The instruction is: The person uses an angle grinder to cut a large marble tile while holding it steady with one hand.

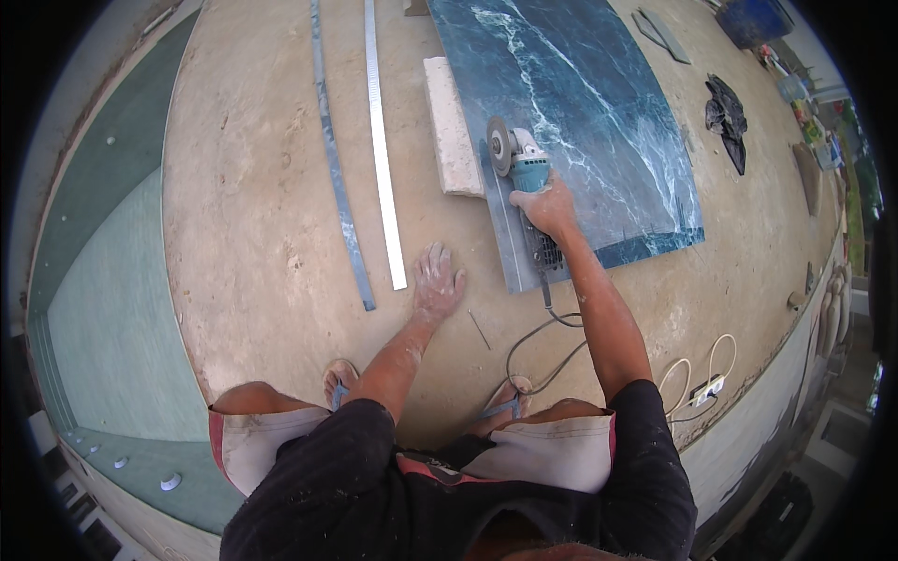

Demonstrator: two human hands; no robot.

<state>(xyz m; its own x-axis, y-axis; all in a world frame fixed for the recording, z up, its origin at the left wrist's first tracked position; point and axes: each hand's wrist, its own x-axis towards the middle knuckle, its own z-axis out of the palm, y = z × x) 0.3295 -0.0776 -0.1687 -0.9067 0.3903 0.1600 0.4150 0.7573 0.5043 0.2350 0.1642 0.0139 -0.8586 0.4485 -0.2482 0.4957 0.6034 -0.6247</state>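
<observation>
My right hand is closed round the body of a teal angle grinder. Its round cutting disc stands upright at the left edge of a dark blue marble-patterned slab. Pale dust covers the slab's near left part. A rough whitish block lies partly under that edge. Dust coats my left hand, which rests on the floor with fingers spread, holding nothing. Just left of it are a metal straightedge and a narrow blue strip. The grinder's dark cord loops toward my right foot.
A thin dark stick lies between my feet and the slab. A power strip with cables sits at the right. Farther back are a black plastic bag and a blue bucket. On the left, the floor drops into a green-tiled basin.
</observation>
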